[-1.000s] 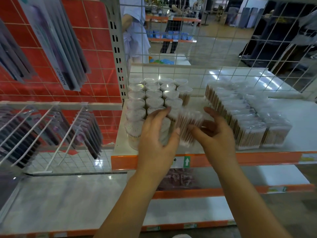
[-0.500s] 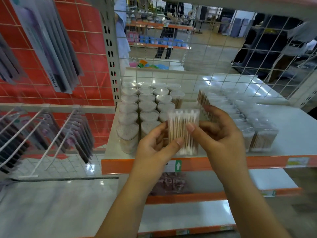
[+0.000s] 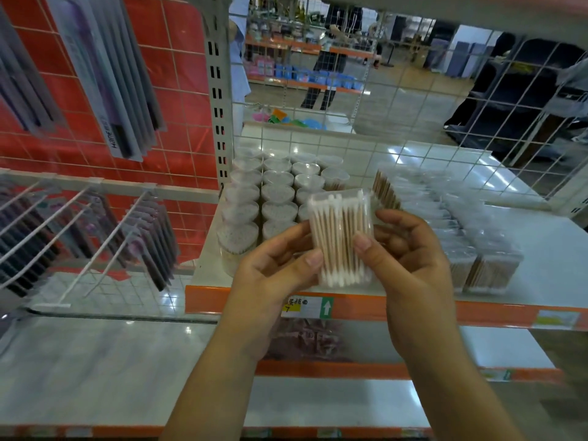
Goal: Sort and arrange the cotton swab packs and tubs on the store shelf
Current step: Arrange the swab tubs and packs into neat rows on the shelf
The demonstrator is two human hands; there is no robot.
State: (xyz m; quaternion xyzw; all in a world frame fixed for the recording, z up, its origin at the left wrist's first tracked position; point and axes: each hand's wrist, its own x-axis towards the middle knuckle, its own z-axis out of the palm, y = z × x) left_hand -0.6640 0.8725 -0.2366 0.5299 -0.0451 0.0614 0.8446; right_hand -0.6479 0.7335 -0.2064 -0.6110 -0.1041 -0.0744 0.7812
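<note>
To the left we see a red grid panel (image 3: 178, 100) with flat grey packets (image 3: 111, 78) hanging from it, and below it white wire hooks (image 3: 79, 237) carrying darker purple-grey packets (image 3: 152, 230). We note a perforated grey upright post (image 3: 219, 100) beside the panel. Through the white wire mesh (image 3: 413, 100) we make out another aisle with blue boxes (image 3: 318, 79) on an orange-edged rack, and a person's dark trouser legs (image 3: 321, 81). A price label with a green arrow (image 3: 308, 307) sits on the orange edge strip (image 3: 445, 308)

Blurred packs (image 3: 471, 237) at right, perhaps cotton swabs.
</note>
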